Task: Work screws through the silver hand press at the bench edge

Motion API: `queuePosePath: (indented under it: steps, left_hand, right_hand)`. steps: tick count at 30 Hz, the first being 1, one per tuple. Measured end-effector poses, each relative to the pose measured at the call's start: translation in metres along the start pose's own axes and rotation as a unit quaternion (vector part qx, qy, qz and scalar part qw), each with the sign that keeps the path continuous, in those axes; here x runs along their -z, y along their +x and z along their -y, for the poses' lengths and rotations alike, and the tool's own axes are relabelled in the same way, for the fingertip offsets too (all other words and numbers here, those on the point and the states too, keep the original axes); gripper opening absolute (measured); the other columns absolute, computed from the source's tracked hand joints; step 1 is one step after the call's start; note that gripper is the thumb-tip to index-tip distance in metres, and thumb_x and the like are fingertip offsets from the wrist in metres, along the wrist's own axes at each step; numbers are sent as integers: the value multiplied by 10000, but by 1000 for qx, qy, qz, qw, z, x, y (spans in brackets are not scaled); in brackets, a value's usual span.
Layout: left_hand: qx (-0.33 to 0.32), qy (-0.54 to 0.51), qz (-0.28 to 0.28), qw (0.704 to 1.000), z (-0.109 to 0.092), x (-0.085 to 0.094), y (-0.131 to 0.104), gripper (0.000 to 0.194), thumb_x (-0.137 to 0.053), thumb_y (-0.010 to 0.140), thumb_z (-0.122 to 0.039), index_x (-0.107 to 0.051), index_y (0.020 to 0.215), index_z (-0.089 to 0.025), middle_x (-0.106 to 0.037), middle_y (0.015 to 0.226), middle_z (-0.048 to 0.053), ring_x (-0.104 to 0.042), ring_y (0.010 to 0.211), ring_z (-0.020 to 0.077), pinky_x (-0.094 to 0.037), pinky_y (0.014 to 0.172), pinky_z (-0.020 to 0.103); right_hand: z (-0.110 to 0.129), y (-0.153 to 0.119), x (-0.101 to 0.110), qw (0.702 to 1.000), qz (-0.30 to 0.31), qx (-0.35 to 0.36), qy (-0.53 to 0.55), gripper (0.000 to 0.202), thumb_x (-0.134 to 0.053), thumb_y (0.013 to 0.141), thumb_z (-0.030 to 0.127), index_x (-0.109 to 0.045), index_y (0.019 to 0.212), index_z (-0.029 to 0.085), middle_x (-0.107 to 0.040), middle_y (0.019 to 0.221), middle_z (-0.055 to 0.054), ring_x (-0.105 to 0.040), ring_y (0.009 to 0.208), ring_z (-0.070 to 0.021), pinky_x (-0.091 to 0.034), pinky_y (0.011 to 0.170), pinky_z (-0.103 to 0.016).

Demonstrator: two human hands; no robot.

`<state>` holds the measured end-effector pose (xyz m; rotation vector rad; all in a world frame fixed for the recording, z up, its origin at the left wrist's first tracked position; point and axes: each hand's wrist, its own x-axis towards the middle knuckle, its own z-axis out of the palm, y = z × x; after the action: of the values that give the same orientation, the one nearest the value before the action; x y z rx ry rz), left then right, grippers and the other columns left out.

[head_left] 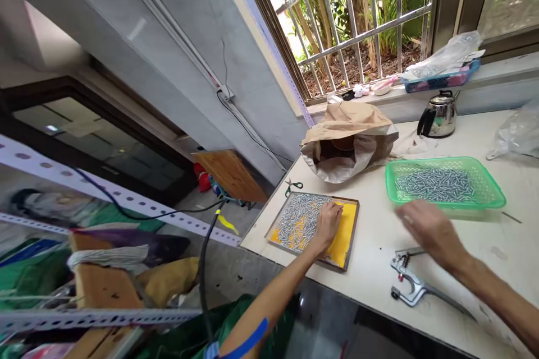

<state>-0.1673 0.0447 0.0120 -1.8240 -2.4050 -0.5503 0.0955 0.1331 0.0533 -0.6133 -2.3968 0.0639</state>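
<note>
My left hand (329, 225) rests on the shallow tray (356, 219) with a yellow bottom, its fingers bent at the edge of a spread of small metal pieces (300, 219). Whatever its fingers hold is too small to make out. My right hand (429, 230) hovers over the white table, just in front of the green basket (497, 193) of similar metal pieces. It is blurred, with its fingers smeared. A silver clamp-like hand tool (415, 289) lies below my right hand.
Green-handled scissors (295, 184) lie behind the tray. An open paper sack (353, 140) stands at the back near the window. A metal kettle (440, 115) and a plastic bag (520, 132) are at the back right. The table's front edge runs below the tray.
</note>
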Motion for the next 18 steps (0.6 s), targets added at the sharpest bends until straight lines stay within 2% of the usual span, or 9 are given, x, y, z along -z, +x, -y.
queuePosePath:
  steps: [3,5,9,13,18]
  left_hand:
    - [6,15,57,998,7,-15,18,220,-479,868,-86,-662,976,-145,-637,966,76,-546,931,200,-464,824,346]
    - [7,14,65,998,10,-21,24,236,-461,865,-79,-660,975,-141,-633,977,85,-531,928,210,-459,817,356]
    - [6,11,76,997,18,-25,30,193,-466,846,-80,-652,878,-121,-613,950,104,-501,932,228,-448,809,367]
    - [-19,8,99,995,22,-24,32,166,-486,831,-83,-635,867,-146,-607,922,76,-490,954,219,-438,836,356]
    - [-34,10,115,993,24,-23,35,132,-498,847,-128,-628,859,-148,-600,911,74,-493,946,220,-434,844,372]
  right_hand:
    - [-25,16,30,989,-48,-87,-106,312,-383,914,224,-575,1157,180,-617,1074,-150,-546,951,-297,-432,780,-440]
    - [-34,7,38,989,-43,-98,-105,336,-372,925,284,-559,1190,195,-606,1101,-146,-557,963,-299,-454,779,-447]
    - [-31,-42,28,997,-2,-76,-10,320,-357,942,379,-627,1035,234,-635,1009,-97,-612,917,-248,-503,769,-400]
    - [-18,-90,10,990,52,-105,82,334,-359,940,406,-664,976,273,-659,982,-79,-653,863,-214,-543,744,-353]
    - [-10,-114,4,980,70,-141,123,362,-356,937,430,-687,926,284,-681,925,-67,-675,805,-198,-573,688,-316]
